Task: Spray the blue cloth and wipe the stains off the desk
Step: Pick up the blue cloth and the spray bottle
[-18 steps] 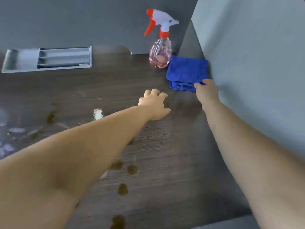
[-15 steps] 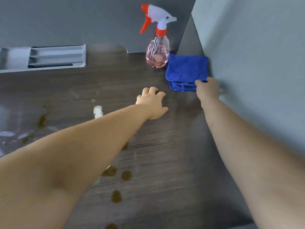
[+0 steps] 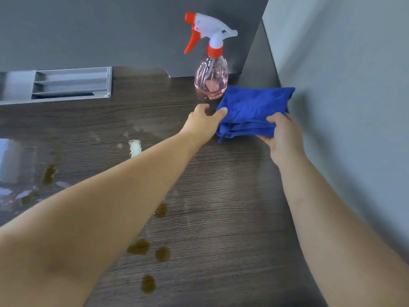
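Half a second ago the right hand only brushed the near edge of the blue cloth. Now it grips that folded edge, thumb on top and fingers curled beneath, and the cloth looks tipped up off the desk in the far right corner, against the side panel. The left hand has slid forward from mid-desk; it is relaxed and holds nothing, its thumb at the cloth's left corner. The spray bottle stands upright just behind the cloth, untouched, by the back edge. Brown stains dot the near middle of the desk, more lie toward the left edge, and a white smear sits between them. A grey tray lies along the back left.
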`<act>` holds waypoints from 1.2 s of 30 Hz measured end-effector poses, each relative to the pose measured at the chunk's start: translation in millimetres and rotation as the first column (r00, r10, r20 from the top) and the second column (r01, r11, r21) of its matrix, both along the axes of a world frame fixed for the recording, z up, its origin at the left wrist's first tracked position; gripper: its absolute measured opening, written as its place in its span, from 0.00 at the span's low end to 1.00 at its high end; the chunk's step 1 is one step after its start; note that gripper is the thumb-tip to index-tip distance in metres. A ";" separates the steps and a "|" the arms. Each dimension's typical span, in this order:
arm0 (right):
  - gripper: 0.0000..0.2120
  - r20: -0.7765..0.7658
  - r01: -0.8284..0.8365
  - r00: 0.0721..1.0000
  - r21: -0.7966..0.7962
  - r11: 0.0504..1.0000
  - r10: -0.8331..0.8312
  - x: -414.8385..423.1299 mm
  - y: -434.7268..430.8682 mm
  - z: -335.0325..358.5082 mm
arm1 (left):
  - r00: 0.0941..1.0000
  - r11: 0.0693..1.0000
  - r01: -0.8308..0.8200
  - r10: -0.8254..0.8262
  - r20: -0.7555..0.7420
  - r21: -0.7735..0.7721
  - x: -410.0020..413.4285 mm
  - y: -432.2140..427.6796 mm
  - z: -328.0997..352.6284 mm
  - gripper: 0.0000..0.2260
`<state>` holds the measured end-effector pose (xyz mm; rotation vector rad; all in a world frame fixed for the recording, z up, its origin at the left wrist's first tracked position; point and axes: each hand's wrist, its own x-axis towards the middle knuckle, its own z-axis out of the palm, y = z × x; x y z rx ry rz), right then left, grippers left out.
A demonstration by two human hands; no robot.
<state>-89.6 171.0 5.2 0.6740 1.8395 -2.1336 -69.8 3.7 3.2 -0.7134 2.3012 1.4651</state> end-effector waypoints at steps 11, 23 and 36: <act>0.28 0.025 -0.183 0.967 -0.628 0.756 0.255 26.6 -27.5 17.7 | 0.953 0.399 -0.239 -0.081 0.293 0.885 31.3 -39.2 -2.1 0.26; 0.10 0.037 -0.345 0.938 0.198 0.918 0.345 -13.0 -50.1 14.4 | 0.892 0.631 -0.399 0.434 0.124 0.665 48.8 -82.6 26.5 0.14; 0.29 -0.167 -0.257 0.880 0.621 0.741 0.445 -92.6 -121.1 10.6 | 0.832 0.685 -0.482 0.554 0.038 0.547 70.0 -111.9 55.0 0.07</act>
